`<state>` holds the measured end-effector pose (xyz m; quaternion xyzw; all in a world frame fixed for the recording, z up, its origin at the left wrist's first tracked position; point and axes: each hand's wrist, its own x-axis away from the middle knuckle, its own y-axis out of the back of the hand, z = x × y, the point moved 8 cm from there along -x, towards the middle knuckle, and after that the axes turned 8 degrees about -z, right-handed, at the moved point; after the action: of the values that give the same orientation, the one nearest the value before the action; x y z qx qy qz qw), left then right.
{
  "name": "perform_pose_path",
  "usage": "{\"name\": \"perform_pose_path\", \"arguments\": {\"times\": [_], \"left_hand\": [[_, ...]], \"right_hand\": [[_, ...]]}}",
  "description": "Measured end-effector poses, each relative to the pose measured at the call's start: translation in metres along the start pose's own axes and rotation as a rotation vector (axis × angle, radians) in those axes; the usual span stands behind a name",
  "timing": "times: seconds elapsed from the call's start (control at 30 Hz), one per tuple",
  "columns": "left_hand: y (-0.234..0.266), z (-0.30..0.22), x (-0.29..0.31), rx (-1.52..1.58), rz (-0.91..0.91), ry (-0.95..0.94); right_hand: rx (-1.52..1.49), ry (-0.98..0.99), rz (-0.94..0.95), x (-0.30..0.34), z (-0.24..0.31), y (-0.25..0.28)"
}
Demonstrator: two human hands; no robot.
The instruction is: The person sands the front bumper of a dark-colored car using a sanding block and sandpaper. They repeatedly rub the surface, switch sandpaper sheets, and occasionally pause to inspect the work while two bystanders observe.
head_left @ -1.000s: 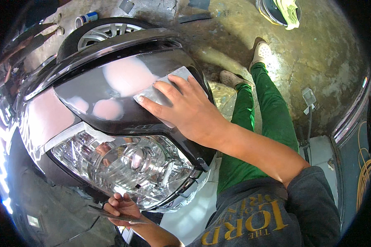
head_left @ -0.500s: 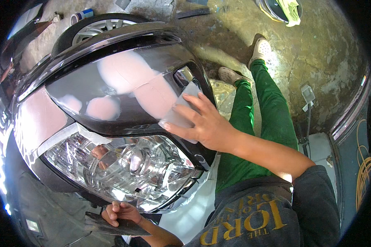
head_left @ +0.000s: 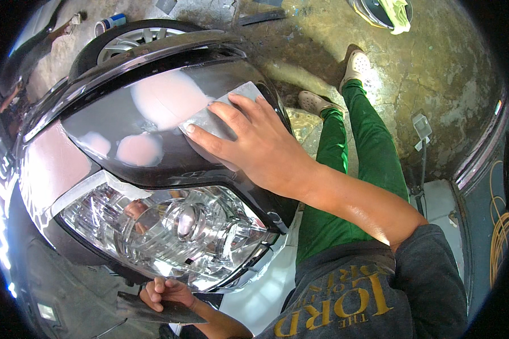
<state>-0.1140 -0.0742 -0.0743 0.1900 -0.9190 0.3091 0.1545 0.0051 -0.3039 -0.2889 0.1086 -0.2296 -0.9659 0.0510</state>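
Beneath my right hand (head_left: 251,138) a grey rectangular sheet of sandpaper (head_left: 246,90) is pressed flat on the dark car fender (head_left: 181,155), with the fingers spread over it. The sheet covers part of the pink filler patches (head_left: 167,99); a smaller pink patch (head_left: 140,150) shows to the left. Low in the picture, my left hand (head_left: 167,292) has its fingers curled around a thin dark sheet (head_left: 158,311), beside the lower edge of the clear headlight (head_left: 175,226). What kind of sheet it is, I cannot tell.
White masking tape (head_left: 104,183) borders the headlight's upper left. Behind the fender is the wheel (head_left: 136,42), with a blue and white can (head_left: 110,22) near it. A bucket with a yellow-green cloth (head_left: 398,17) stands far right; a coiled orange hose (head_left: 499,243) hangs at the right.
My right hand has slid the sandpaper up and left across the fender, from near the side marker lamp onto the filler patches. My left hand has stayed in place.
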Motion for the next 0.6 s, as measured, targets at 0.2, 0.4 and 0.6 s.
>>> {"name": "perform_pose_path", "arguments": {"times": [0.2,0.4,0.6], "left_hand": [[-0.002,0.004,-0.003,0.047,-0.043,0.028],[0.0,0.0,-0.002,0.041,-0.046,0.008],[0.002,0.0,-0.002,0.057,-0.007,0.027]], "right_hand": [[-0.014,0.04,0.037,0.005,0.0,-0.005],[-0.096,0.102,0.14,0.064,-0.001,-0.008],[-0.213,0.025,0.219,0.098,-0.022,0.004]]}}
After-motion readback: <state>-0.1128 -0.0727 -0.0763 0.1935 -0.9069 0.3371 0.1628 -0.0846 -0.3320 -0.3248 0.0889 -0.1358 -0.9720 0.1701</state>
